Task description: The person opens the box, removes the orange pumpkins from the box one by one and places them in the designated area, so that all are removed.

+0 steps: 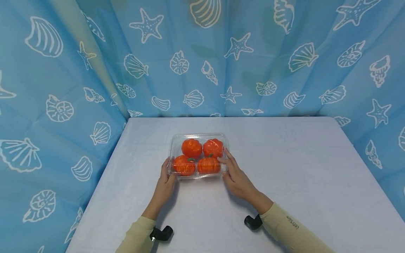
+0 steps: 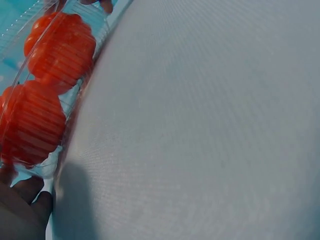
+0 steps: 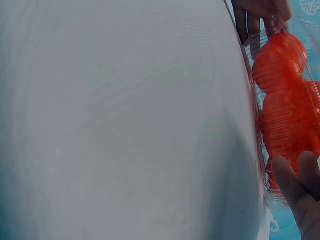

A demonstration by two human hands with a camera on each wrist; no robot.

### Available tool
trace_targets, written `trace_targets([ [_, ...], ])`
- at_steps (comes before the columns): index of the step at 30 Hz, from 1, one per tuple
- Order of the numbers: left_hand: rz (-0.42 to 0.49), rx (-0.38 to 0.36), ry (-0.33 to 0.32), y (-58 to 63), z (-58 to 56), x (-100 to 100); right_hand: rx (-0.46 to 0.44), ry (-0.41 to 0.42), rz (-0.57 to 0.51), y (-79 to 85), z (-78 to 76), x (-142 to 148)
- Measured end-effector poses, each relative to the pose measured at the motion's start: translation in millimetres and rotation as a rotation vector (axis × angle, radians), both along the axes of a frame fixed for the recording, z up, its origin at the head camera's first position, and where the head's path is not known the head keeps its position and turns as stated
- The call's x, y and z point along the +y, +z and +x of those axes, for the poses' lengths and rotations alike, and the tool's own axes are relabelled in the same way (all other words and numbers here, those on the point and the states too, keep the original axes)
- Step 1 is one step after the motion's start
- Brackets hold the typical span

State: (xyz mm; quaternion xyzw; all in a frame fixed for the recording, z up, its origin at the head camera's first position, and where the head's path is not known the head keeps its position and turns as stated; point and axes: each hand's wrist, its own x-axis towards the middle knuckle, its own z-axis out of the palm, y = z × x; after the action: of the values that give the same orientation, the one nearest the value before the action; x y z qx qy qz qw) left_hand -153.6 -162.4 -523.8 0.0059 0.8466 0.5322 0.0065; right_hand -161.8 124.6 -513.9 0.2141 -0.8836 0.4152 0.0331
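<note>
A clear plastic box [image 1: 198, 177] holds several small orange-red pumpkins [image 1: 192, 148], two of them showing green stems. The box sits between both hands over the white table. My left hand [image 1: 165, 181] grips its left end near the front corner. At the right end, my right hand [image 1: 238, 180] holds the box with fingers along the side and over the edge. In the left wrist view, the ribbed pumpkins [image 2: 37, 120] show through the box wall, with left fingers [image 2: 31, 192] at the near end. Right fingertips [image 3: 287, 172] press against the box in the right wrist view.
The table [image 1: 284, 158] is covered with a white cloth. Blue curtains [image 1: 177, 31] printed with white shells and starfish hang behind it and along both sides. A black device [image 1: 162, 233] is strapped at the left wrist, another black device [image 1: 253, 222] at the right.
</note>
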Motion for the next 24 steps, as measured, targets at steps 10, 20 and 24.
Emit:
trace_targets([
  [10,-0.026,0.028,-0.012,-1.2,-0.7,-2,-0.045,-0.039,-0.018,1.2,-2.8,4],
  [20,0.007,0.034,-0.025,-1.5,0.9,-1,-0.035,-0.022,0.065,7.3,-4.3,12],
  [24,0.014,0.032,-0.021,-2.5,1.8,0,-0.039,-0.006,0.084,11.3,-5.2,16],
])
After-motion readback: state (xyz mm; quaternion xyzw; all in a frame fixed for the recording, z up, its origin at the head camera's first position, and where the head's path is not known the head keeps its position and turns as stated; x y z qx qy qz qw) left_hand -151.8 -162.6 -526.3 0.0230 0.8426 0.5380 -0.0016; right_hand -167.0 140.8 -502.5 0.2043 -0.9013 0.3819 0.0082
